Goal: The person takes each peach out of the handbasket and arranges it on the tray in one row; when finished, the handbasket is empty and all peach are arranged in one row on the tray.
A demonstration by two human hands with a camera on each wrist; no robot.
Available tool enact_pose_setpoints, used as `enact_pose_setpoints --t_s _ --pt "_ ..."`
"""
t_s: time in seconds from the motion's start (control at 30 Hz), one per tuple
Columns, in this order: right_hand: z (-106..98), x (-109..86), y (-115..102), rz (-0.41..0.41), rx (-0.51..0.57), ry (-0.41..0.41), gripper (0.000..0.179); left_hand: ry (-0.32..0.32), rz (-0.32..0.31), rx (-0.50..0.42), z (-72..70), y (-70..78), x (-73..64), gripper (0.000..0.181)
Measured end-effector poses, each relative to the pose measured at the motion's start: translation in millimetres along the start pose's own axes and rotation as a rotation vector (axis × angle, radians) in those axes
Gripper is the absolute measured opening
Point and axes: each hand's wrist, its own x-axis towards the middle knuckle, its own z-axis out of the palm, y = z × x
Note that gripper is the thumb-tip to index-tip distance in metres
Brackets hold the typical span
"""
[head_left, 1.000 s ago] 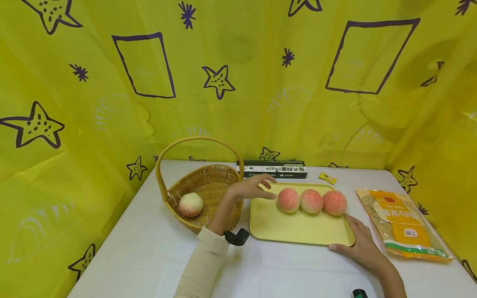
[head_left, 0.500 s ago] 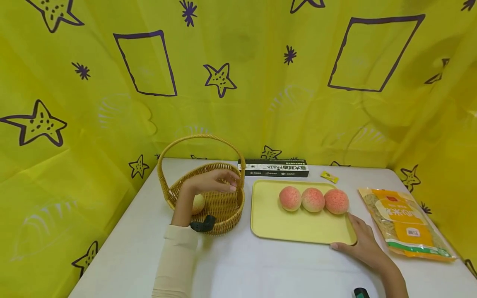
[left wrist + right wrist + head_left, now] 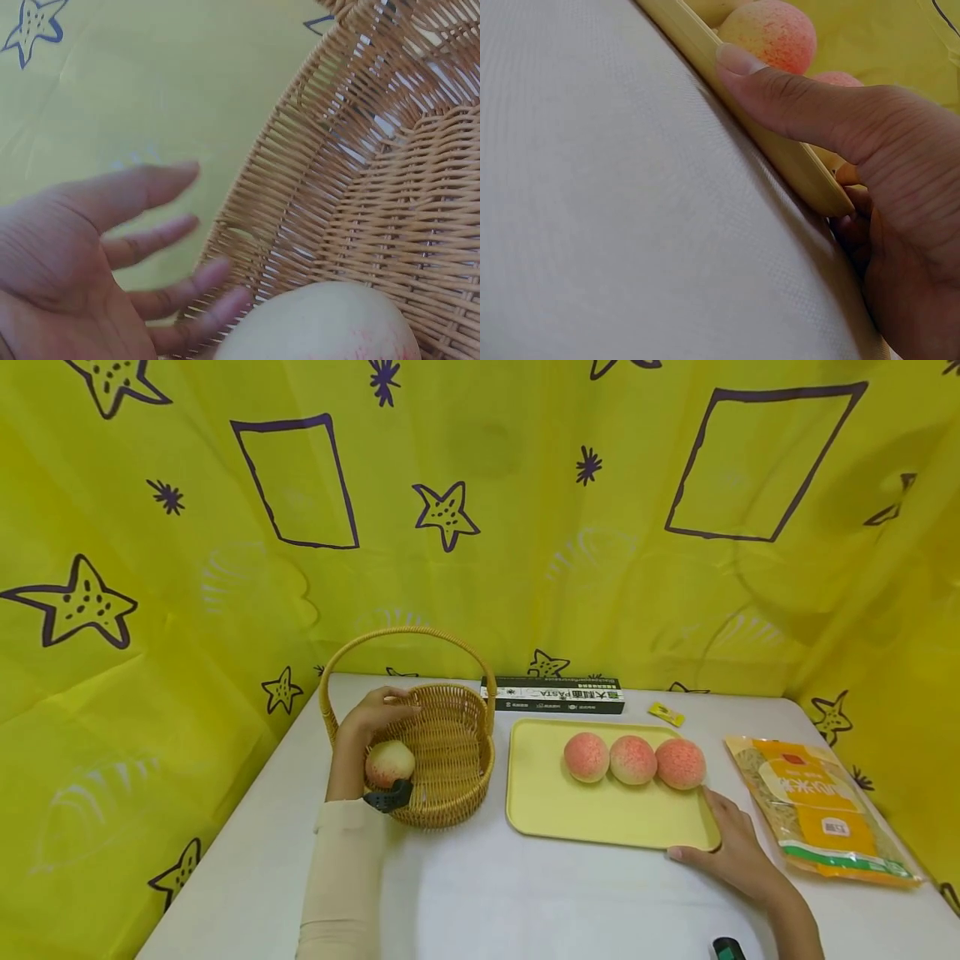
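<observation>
My left hand (image 3: 377,713) is at the left rim of the wicker basket (image 3: 447,810), just above a pale peach (image 3: 390,763) inside it. In the left wrist view its fingers are spread and hold nothing, with the fingertips beside the woven wall (image 3: 274,180). On the yellow tray (image 3: 592,823), three pinkish peaches stand in a row: the left peach (image 3: 586,757), the middle peach (image 3: 633,760) and the right peach (image 3: 680,763). My right hand (image 3: 731,850) grips the tray's near right corner, thumb (image 3: 780,94) on the front rim, the other fingers curled around the side.
Behind the tray lies a dark pasta box (image 3: 552,695), with a small yellow packet (image 3: 666,714) to its right. A bag of grain (image 3: 821,810) lies right of the tray. The basket's tall handle (image 3: 408,629) arches over it. Yellow curtain (image 3: 480,602) surrounds the white table (image 3: 525,902).
My left hand has moved left, away from the peaches on the tray, across the basket to its left rim. My right hand has stayed at the tray's corner.
</observation>
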Motion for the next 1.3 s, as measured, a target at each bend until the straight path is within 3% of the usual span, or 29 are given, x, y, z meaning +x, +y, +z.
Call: enact_pose_setpoints --t_s 0.27,0.57,0.73,0.9,1.1,1.3 --pt "0 1.6 2 0.004 0.001 0.003 0.118 -0.065 -0.131 0.246 -2.8 -1.7 0.6 0.062" --pt "-1 2.9 0 0.018 0.005 -0.004 0.119 -0.175 -0.158 0.421 -6.1 -6.6 -1.4 0.046" --pt "-1 2.2 0 0.015 0.009 -0.005 0.118 -0.224 -0.195 0.320 -3.9 -10.7 -5.3 0.045" --pt "-1 2.4 0 0.009 0.009 -0.008 0.118 -0.264 -0.306 0.216 0.6 -11.5 -8.2 0.050" --pt "-1 2.8 0 -0.003 0.002 -0.003 0.118 -0.249 -0.435 0.199 6.0 -12.1 -11.6 0.054" --pt "0 2.8 1 -0.005 0.008 -0.006 0.117 -0.231 -0.477 0.122 8.6 -14.6 -12.8 0.045"
